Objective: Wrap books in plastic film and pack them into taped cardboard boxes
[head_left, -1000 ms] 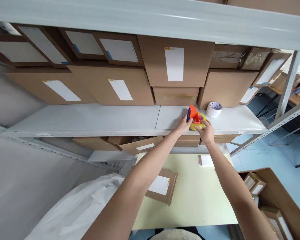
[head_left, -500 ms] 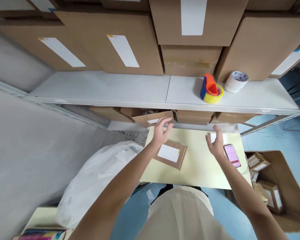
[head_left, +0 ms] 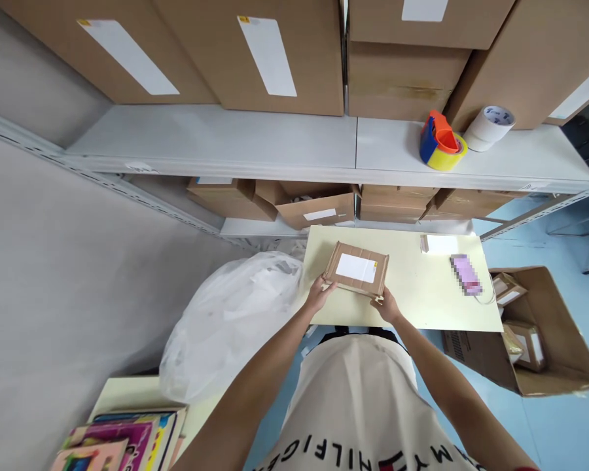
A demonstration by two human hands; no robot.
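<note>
A flat brown cardboard box [head_left: 342, 252] with a white label sits at the left part of the cream table [head_left: 407, 307]. My left hand [head_left: 318, 294] grips its near left corner, thumb on the top edge. At the near right corner, my right hand [head_left: 387, 306] is closed on the same box, fingers partly hidden beneath it. The box's near edge looks slightly raised; whether it fully rests on the table I cannot tell. To the right lie a pink-screened phone [head_left: 466, 275] and a small stack of white labels [head_left: 442, 244].
A shelf [head_left: 216, 137] crosses behind the table, bearing large cartons [head_left: 294, 39], a tape dispenser [head_left: 442, 144] and white tape rolls [head_left: 488, 129]. Left of the table bulges a white plastic bag [head_left: 230, 327]. An open carton [head_left: 559, 327] holding small boxes stands right. Books [head_left: 122, 438] lie lower left.
Both hands have come down and together from above the table and now hold the box's near corners. The box has turned slightly and shifted. The camera view has moved too.
</note>
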